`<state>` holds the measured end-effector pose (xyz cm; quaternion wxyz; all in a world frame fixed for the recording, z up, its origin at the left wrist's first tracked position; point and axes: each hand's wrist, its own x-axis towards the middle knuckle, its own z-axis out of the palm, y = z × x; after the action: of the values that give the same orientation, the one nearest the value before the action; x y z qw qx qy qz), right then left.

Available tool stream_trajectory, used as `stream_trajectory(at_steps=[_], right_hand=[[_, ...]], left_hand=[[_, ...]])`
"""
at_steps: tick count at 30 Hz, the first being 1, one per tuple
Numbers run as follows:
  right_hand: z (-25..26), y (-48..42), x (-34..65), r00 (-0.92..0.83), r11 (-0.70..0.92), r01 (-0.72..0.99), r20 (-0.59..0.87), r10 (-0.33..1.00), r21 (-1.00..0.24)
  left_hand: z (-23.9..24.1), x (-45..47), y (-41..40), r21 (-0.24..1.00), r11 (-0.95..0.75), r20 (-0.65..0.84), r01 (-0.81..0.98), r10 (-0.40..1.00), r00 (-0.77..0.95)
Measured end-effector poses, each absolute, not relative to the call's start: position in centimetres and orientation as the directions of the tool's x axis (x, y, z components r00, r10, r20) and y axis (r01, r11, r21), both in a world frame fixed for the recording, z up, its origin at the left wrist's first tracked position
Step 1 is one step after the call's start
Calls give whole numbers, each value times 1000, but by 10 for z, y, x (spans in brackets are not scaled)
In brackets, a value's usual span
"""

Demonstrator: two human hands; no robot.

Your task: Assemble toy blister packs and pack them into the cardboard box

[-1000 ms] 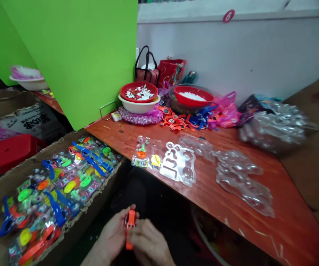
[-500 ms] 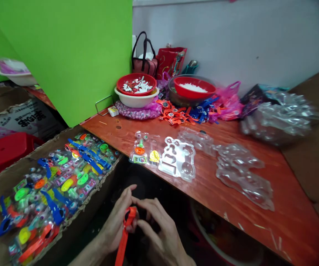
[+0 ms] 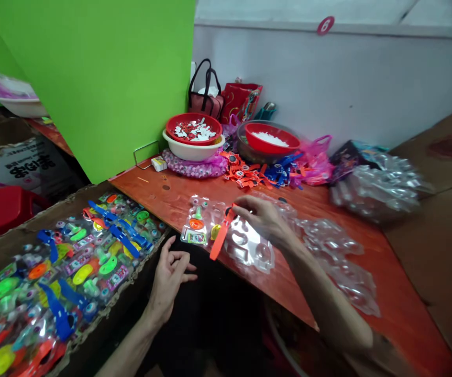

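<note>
My right hand (image 3: 260, 216) is over the red-brown table (image 3: 288, 272), pinching an orange toy watch strap (image 3: 221, 238) that hangs down over a clear blister tray (image 3: 249, 246). Beside that tray lies another blister tray (image 3: 200, 222) with small coloured toy parts in it. My left hand (image 3: 169, 275) hovers below the table's front edge with fingers loosely apart and nothing in it.
A cardboard box (image 3: 53, 262) of packed toy sets sits at my left. Red bowls (image 3: 194, 129) (image 3: 271, 136), a heap of orange and blue straps (image 3: 257, 173), bags and stacks of clear blisters (image 3: 339, 251) (image 3: 378, 188) lie further back. A green panel (image 3: 103, 78) stands at left.
Both hands held the orange strap below the table edge. Now my right hand has carried it up over the blister tray, and my left hand has let go.
</note>
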<state>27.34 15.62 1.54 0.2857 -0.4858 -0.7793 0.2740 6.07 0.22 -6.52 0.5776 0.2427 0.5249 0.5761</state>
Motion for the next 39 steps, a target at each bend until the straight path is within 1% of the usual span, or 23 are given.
stream_trajectory(at_steps=[3,7,11,13,16,20,22,25,28,30,33,36,39], right_hand=[[6,198,270,-403,374,667,110,909,-644],[-14,221,260,-432,389,748,52,901,-537],[-36,224,259,-500,487,773,83,862,-406],[-44,224,262,-508,511,766,119,853,-390],[-52,226,265,-505,518,751,151,850,-409],[-49,229,263,-548,532,730,98,830,-429],[-43,225,259,-565,550,714,108,818,-433],[-31,204,253,-572,570,697,142,808,-435],[-18,164,249,-589,589,673,157,793,-447],[-13,130,246,-585,582,652,165,794,-487],[-18,77,245,-544,504,616,136,828,-605],[-34,31,245,-502,405,589,76,862,-699],[-54,-7,247,-468,322,558,31,883,-765]], left_hand=[[-71,62,19,889,207,-311,-409,927,-208],[-75,68,33,881,208,-307,-424,935,-180],[-79,72,41,867,209,-319,-453,930,-181],[-81,73,44,865,207,-322,-457,928,-189],[-83,74,48,865,206,-321,-457,928,-190],[-80,75,48,859,188,-317,-476,926,-206],[-78,73,43,851,179,-323,-493,919,-224],[-73,64,24,840,204,-363,-503,900,-241],[-68,54,-9,831,267,-416,-488,881,-226],[-64,49,-38,818,320,-458,-478,865,-206],[-58,42,-82,779,414,-539,-471,826,-164],[-58,34,-122,732,511,-617,-451,778,-119],[-62,24,-154,702,577,-660,-417,747,-78]])
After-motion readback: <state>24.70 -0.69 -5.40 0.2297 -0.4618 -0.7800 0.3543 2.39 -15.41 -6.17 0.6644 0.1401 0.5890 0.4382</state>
